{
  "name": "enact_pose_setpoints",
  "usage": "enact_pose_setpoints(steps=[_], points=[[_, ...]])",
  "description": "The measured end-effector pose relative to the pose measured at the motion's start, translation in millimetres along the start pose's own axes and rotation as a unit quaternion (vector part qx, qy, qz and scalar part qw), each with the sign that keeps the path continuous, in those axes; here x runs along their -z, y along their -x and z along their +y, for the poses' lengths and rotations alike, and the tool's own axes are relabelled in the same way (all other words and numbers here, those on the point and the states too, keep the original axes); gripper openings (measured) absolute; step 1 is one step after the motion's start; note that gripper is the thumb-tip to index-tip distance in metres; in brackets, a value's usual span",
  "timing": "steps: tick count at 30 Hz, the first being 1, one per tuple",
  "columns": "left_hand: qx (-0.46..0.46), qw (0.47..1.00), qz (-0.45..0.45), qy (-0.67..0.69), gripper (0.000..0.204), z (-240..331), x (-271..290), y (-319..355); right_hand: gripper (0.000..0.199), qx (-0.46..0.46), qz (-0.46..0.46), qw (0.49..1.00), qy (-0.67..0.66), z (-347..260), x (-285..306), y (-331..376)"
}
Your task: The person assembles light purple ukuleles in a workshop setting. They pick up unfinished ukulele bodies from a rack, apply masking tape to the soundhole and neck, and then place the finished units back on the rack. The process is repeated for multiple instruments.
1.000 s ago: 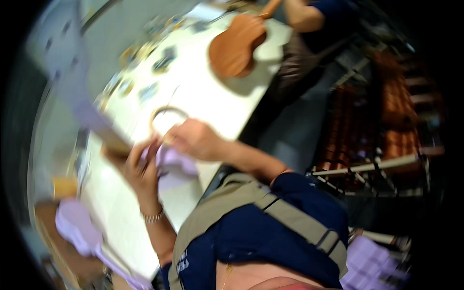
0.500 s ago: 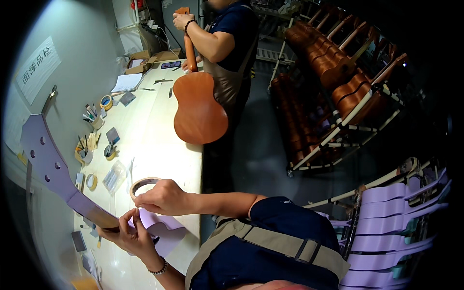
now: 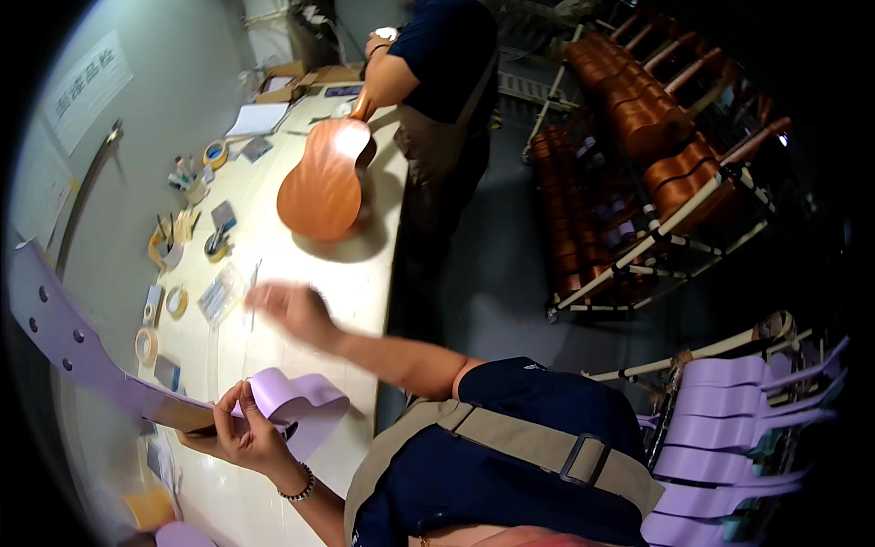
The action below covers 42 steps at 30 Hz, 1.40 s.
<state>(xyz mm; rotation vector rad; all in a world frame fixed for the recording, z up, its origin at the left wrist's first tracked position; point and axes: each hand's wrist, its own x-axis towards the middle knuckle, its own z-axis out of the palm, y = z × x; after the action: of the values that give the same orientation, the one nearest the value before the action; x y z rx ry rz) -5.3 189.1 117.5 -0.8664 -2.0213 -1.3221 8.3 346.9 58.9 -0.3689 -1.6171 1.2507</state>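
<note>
In my left hand (image 3: 246, 436) is an unstrung lilac ukulele (image 3: 96, 360), gripped where its neck meets the body, with thumb and forefinger pinched together. Its headstock, with several peg holes, points to the far left; a bare tan strip shows along the neck near my fingers. Part of the curved lilac body (image 3: 296, 394) lies just beyond my hand, over the table. My right hand (image 3: 293, 313) is smeared by motion above the table, beside a clear plastic bag (image 3: 220, 297). A dark shape shows at its back; whether it holds anything is unclear.
Across the table (image 3: 319, 264), a co-worker (image 3: 437, 82) handles a brown ukulele (image 3: 324, 187). Tape rolls (image 3: 146, 346), brush cups (image 3: 171, 252) and a notebook (image 3: 257, 118) line the wall side. Racks of brown instruments (image 3: 620, 118) and lilac instruments (image 3: 711, 419) stand to the right.
My right hand has left the ukulele's neck and moved up over the table; the tape roll beside it no longer shows clearly. The co-worker's brown ukulele has moved left and tilted.
</note>
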Motion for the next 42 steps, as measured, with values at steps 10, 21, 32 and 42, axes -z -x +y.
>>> enact_pose_setpoints(steps=[10,21,32,42], points=[[0.1,0.98,-0.103,0.138,0.033,-26,57,-21,0.042,-0.062,-0.282,0.949,-0.125,-43,9,-5],[0.091,0.981,-0.092,0.144,0.03,-27,55,-17,0.019,0.025,-0.295,0.95,-0.098,-65,-35,0],[0.029,0.992,-0.056,0.105,0.031,-23,58,-6,0.017,-0.016,-0.6,0.787,0.146,-57,-36,8],[0.04,0.992,-0.053,0.104,0.027,-17,60,-1,0.039,0.162,-0.559,0.766,0.272,-67,-43,4]])
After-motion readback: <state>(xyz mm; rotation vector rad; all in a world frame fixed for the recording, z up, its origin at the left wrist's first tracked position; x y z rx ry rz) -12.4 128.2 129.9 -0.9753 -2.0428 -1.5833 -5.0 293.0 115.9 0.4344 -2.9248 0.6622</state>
